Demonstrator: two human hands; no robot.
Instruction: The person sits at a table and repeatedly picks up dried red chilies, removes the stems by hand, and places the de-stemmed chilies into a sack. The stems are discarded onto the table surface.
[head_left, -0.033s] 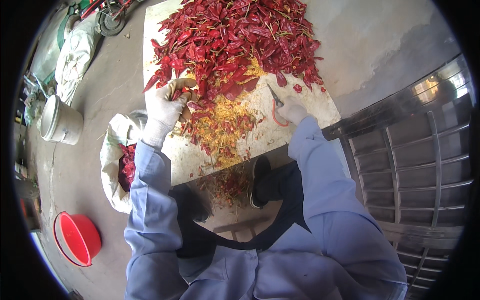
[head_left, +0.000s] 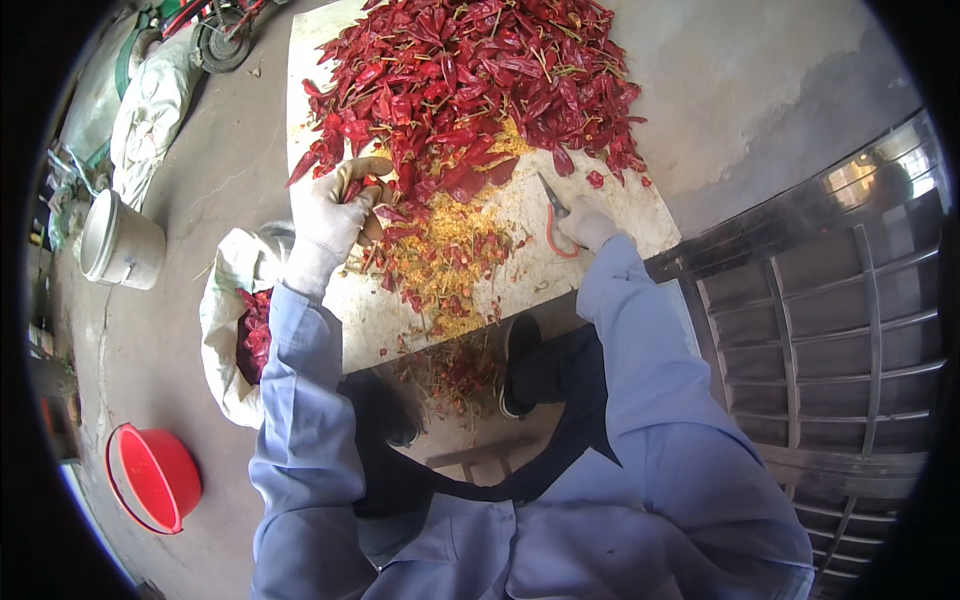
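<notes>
"Step?"
"Trimming, I'd judge. Left hand (head_left: 335,210): curled around red pepper (head_left: 373,181). Right hand (head_left: 592,222): closed about scissors (head_left: 555,205), apart from it. Pepper heap (head_left: 480,80): far end, tabletop (head_left: 640,212)."
"Next move?"
"Probably calls for bringing scissors and red pepper together."

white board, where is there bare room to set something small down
The white board shows bare patches right of the right hand, toward the corner, and at the near left, between the left sleeve and the yellow seeds. It is crowded in the far half, under red chilies, and mid-board, under seeds.
</notes>
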